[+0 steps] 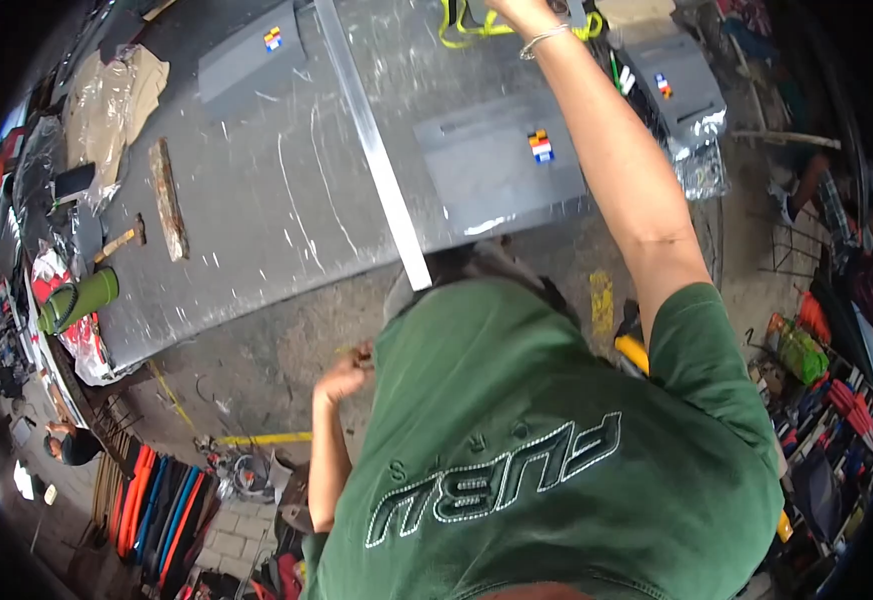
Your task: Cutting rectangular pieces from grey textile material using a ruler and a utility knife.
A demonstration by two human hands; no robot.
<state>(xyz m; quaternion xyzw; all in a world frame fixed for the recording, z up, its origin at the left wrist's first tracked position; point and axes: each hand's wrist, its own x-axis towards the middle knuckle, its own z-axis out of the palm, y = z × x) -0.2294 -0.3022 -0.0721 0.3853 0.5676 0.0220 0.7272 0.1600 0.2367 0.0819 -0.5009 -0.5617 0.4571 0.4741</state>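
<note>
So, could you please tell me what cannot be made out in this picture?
- Right hand: fingers cut off by the head view's top edge, so its grip cannot be told.
- Left hand: fingertips too small and blurred in the head view, beside the green shirt, to tell whether they hold anything.
- Metal strip: far end cut off by the head view's top edge.

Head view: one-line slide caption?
Right hand out over a dark worktable with a long metal bar on it, left hand low beside the green shirt.
</note>
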